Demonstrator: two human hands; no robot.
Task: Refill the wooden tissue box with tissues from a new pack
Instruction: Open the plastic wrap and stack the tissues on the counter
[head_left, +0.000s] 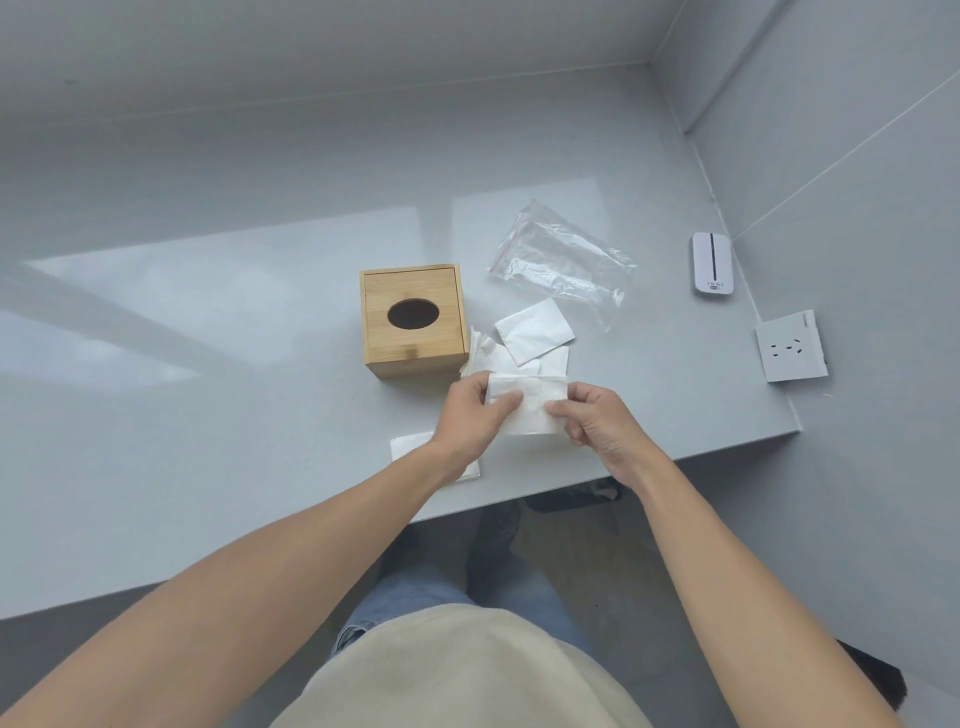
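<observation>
Start from the left of the worktop (208, 415): the wooden tissue box (413, 319) stands upright with its lid on and the oval hole on top showing only dark inside, so it looks unfilled and the tissues have yet to go in. Just in front of it, half under your left forearm, lies a folded tissue (410, 447) flat on the surface; treat it as the start of your stack. Your left hand (470, 410) has its grip pinched on the left edge of the tissue you are holding (527, 402), thumb on top, and your right hand (592, 415) pinches the right edge the same way, so the sheet hangs taut between them just above the worktop. Keep the pull light (thin paper tears at the pinch points first), square the edges before you set it down, and lay it on the flat one so the pile stays even. Behind your hands a loose heap of tissues (532, 338) sits just beside the box, touching its right side; take them one at a time. Further right the clear plastic pack (561, 260) lies emptied and flat, well apart from a small white device (711, 265) and a wall socket (790, 348).
</observation>
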